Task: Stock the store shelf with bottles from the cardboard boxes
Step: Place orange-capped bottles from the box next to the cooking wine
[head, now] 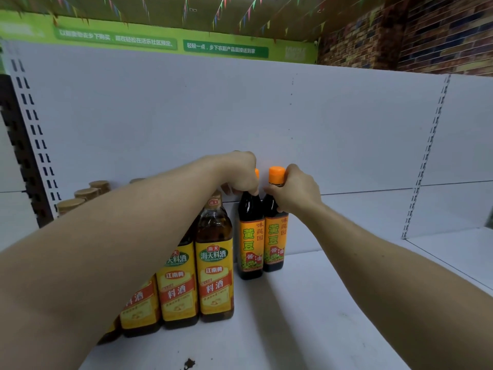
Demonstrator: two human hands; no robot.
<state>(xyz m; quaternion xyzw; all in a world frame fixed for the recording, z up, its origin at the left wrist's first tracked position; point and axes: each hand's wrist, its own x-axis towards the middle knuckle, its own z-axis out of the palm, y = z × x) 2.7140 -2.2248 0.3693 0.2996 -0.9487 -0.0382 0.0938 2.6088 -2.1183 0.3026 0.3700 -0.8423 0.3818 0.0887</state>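
The left hand (240, 174) curls round the neck of a dark orange-capped soy bottle (250, 236); the right hand (296, 193) clasps its twin bottle (275, 236) at three o'clock, likely seating both upright on the white metal shelf (320, 303).

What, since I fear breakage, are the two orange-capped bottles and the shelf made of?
Left bottle and right bottle: glossy dark bodies with reflections, glass or hard plastic, unclear which. Shelf: matte white painted metal, judging by its slotted uprights.
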